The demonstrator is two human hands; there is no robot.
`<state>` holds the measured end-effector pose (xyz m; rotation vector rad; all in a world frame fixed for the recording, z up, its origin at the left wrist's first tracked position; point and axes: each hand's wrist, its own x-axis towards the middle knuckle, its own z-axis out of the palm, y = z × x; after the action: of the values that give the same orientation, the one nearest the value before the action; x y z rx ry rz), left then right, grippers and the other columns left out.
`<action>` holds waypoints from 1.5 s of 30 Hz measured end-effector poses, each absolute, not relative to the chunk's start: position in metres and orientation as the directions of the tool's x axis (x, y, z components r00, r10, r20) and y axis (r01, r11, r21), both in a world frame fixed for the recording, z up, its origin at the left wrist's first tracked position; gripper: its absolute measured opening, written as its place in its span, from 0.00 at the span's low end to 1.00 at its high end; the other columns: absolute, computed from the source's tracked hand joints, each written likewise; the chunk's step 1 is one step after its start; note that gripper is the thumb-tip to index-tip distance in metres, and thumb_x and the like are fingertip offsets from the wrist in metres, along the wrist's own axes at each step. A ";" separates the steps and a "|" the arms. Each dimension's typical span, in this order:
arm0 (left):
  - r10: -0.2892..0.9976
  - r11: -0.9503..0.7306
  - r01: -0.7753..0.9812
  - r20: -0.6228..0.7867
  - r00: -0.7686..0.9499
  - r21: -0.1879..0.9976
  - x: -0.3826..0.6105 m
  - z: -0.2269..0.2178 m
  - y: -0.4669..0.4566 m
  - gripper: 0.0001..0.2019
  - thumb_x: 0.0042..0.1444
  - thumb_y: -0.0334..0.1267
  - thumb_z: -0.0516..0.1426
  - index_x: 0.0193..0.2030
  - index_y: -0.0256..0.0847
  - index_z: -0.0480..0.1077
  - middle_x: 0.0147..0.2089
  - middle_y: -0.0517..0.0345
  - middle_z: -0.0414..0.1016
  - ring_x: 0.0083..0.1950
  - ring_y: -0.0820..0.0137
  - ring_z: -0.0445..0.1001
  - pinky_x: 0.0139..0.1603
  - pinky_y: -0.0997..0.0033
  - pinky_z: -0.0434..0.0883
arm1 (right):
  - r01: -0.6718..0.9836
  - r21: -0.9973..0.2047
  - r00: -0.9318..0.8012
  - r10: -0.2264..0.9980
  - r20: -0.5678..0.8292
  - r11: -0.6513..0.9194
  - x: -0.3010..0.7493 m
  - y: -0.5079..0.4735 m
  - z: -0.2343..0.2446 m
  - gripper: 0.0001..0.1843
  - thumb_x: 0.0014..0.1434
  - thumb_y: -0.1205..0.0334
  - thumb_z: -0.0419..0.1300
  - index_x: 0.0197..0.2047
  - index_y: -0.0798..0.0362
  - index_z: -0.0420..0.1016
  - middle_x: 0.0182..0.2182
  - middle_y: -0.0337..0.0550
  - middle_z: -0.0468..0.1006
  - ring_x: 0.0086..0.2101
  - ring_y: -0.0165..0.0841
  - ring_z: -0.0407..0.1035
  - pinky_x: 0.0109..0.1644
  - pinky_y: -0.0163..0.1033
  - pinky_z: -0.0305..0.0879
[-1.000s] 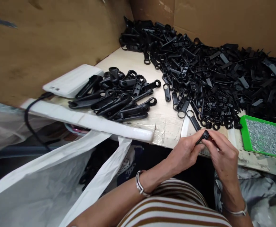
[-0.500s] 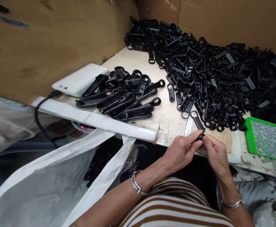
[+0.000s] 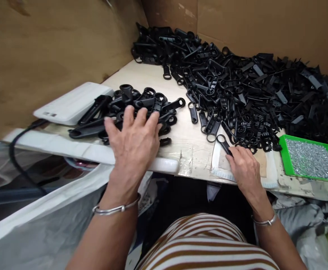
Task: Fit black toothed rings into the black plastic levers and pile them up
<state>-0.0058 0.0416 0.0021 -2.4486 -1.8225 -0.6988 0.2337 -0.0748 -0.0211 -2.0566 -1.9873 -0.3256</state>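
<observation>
A: Which parts are under the hands?

B: The left hand lies flat, fingers spread, on the near edge of the small pile of long black handles, close to the front of the tabletop. Its grip is apart and closes on nothing. The right hand rests on the white pad at the front edge, and its fingertips touch the one black loop piece that lies alone there. I cannot tell whether that grip is closed on the piece.

A: How should one handle them well?

B: In my judgement, it is better to draw only one handle from the edge of the pile, because the ring ends may hook together. The single loop piece should be pinched at its narrow stem, so that the ring stays free.

A: And the containers?

B: Nearest, a white plastic bag hangs open below the tabletop; its contents are not visible. On the right, the green tray holds many small silver metal parts, too small to name. Farther back, the large heap of black plastic parts lies loose against the cardboard walls. A white flat device with a black cable sits at the left.
</observation>
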 end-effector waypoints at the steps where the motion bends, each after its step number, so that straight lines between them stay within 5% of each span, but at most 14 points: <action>1: 0.913 -0.307 0.913 0.353 0.204 0.268 -0.004 0.006 0.043 0.21 0.70 0.41 0.41 0.63 0.37 0.64 0.68 0.37 0.61 0.72 0.44 0.51 0.64 0.25 0.44 | 0.998 -0.068 0.034 0.928 0.370 -0.010 0.236 -0.078 -0.022 0.07 0.65 0.65 0.56 0.42 0.54 0.75 0.38 0.49 0.79 0.39 0.39 0.71 0.41 0.42 0.69; 4: 0.887 -0.329 0.881 0.432 0.165 0.339 0.007 0.016 0.036 0.22 0.69 0.42 0.45 0.61 0.31 0.66 0.69 0.34 0.59 0.73 0.45 0.48 0.68 0.30 0.39 | 0.975 -0.212 0.051 0.864 0.501 0.066 0.240 -0.091 -0.024 0.07 0.65 0.66 0.56 0.43 0.55 0.75 0.37 0.49 0.80 0.39 0.38 0.73 0.46 0.43 0.70; 7: 0.882 -0.427 0.676 0.442 0.165 0.600 0.031 0.012 0.012 0.21 0.66 0.44 0.50 0.55 0.30 0.71 0.62 0.37 0.70 0.68 0.53 0.63 0.69 0.48 0.55 | 0.924 -0.352 0.110 0.778 0.618 0.150 0.232 -0.106 -0.023 0.08 0.63 0.69 0.59 0.45 0.55 0.75 0.37 0.48 0.80 0.39 0.36 0.74 0.47 0.42 0.72; 9: 0.920 -0.349 0.372 0.238 0.312 0.860 0.054 0.003 -0.008 0.20 0.63 0.47 0.53 0.54 0.35 0.71 0.54 0.44 0.77 0.57 0.58 0.74 0.60 0.58 0.68 | 0.890 -0.403 0.115 0.754 0.647 0.211 0.223 -0.113 -0.022 0.09 0.61 0.71 0.60 0.46 0.55 0.75 0.36 0.48 0.80 0.39 0.35 0.75 0.46 0.41 0.73; 11: 0.864 -0.070 0.083 0.019 0.503 0.994 0.077 -0.007 -0.025 0.21 0.60 0.48 0.56 0.54 0.37 0.70 0.50 0.47 0.79 0.51 0.60 0.78 0.51 0.63 0.73 | 0.854 -0.441 0.079 0.770 0.633 0.275 0.217 -0.117 -0.021 0.10 0.62 0.72 0.59 0.46 0.55 0.76 0.37 0.48 0.81 0.39 0.35 0.76 0.46 0.41 0.73; 15: 0.827 0.287 -0.193 -0.141 0.545 0.938 0.107 -0.017 -0.039 0.18 0.57 0.46 0.59 0.49 0.36 0.70 0.44 0.49 0.79 0.42 0.66 0.79 0.45 0.68 0.74 | 0.822 -0.496 0.063 0.820 0.569 0.281 0.235 -0.117 -0.021 0.09 0.64 0.69 0.57 0.44 0.53 0.77 0.38 0.45 0.82 0.39 0.34 0.76 0.47 0.39 0.74; 19: 0.802 0.397 -0.243 -0.206 0.560 0.885 0.107 -0.015 -0.038 0.21 0.56 0.43 0.60 0.53 0.33 0.67 0.38 0.51 0.78 0.30 0.72 0.74 0.32 0.72 0.70 | 0.938 -0.342 0.234 0.824 0.516 -0.053 0.279 -0.106 -0.025 0.12 0.65 0.61 0.55 0.46 0.53 0.78 0.43 0.51 0.79 0.45 0.41 0.73 0.51 0.47 0.71; 22: 0.758 0.474 -0.261 -0.239 0.606 0.841 0.103 -0.016 -0.041 0.24 0.56 0.39 0.60 0.58 0.34 0.64 0.41 0.48 0.77 0.29 0.73 0.73 0.26 0.75 0.65 | 0.948 -0.272 0.264 0.888 0.378 -0.166 0.301 -0.099 -0.027 0.14 0.66 0.60 0.52 0.45 0.54 0.78 0.47 0.55 0.77 0.49 0.45 0.70 0.52 0.51 0.68; 26: 0.733 0.533 -0.283 -0.268 0.625 0.797 0.099 -0.020 -0.045 0.25 0.53 0.35 0.62 0.58 0.38 0.66 0.48 0.45 0.75 0.35 0.71 0.74 0.27 0.75 0.67 | 0.870 -0.470 0.301 0.917 0.264 -0.150 0.309 -0.103 -0.019 0.12 0.63 0.57 0.56 0.38 0.53 0.79 0.45 0.51 0.78 0.45 0.42 0.72 0.52 0.48 0.68; 29: 0.726 0.558 -0.294 -0.285 0.626 0.776 0.099 -0.022 -0.044 0.20 0.51 0.33 0.63 0.53 0.38 0.71 0.51 0.46 0.74 0.43 0.66 0.75 0.31 0.73 0.69 | 0.715 -0.677 0.273 0.961 0.040 -0.175 0.311 -0.109 -0.010 0.13 0.61 0.53 0.59 0.39 0.52 0.79 0.42 0.47 0.80 0.40 0.38 0.73 0.48 0.45 0.70; 32: 0.709 0.577 -0.291 -0.291 0.642 0.763 0.100 -0.021 -0.044 0.18 0.49 0.31 0.63 0.49 0.38 0.75 0.53 0.47 0.73 0.50 0.61 0.75 0.37 0.71 0.71 | 0.651 -0.744 0.159 0.985 -0.061 -0.151 0.317 -0.109 -0.007 0.13 0.61 0.52 0.58 0.36 0.51 0.80 0.44 0.48 0.79 0.44 0.38 0.73 0.50 0.44 0.68; 36: 0.678 0.618 -0.297 -0.302 0.670 0.728 0.100 -0.021 -0.046 0.18 0.47 0.30 0.64 0.47 0.39 0.76 0.53 0.47 0.75 0.53 0.57 0.74 0.42 0.68 0.70 | 0.742 -0.658 0.162 0.987 -0.008 -0.127 0.331 -0.105 -0.007 0.14 0.61 0.53 0.57 0.35 0.52 0.80 0.43 0.48 0.78 0.45 0.39 0.72 0.53 0.46 0.67; 40: 0.676 0.647 -0.315 -0.331 0.659 0.694 0.100 -0.023 -0.046 0.18 0.46 0.30 0.65 0.47 0.40 0.77 0.52 0.48 0.76 0.54 0.56 0.75 0.48 0.62 0.70 | 0.859 -0.476 0.269 0.957 0.110 -0.187 0.329 -0.109 -0.005 0.16 0.63 0.55 0.55 0.46 0.52 0.79 0.45 0.49 0.79 0.44 0.40 0.73 0.52 0.47 0.68; 45: 0.665 0.676 -0.326 -0.355 0.657 0.661 0.102 -0.021 -0.046 0.19 0.44 0.28 0.65 0.46 0.41 0.77 0.50 0.51 0.77 0.56 0.55 0.74 0.52 0.61 0.69 | 0.949 -0.314 0.079 0.977 0.198 -0.013 0.307 -0.111 -0.009 0.17 0.65 0.59 0.53 0.55 0.51 0.74 0.48 0.50 0.75 0.47 0.40 0.71 0.54 0.47 0.69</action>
<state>0.1017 -0.0461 -0.0214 -2.9523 -3.1195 -2.9884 0.3073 -0.1115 -0.0094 -2.0025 -1.9089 0.1057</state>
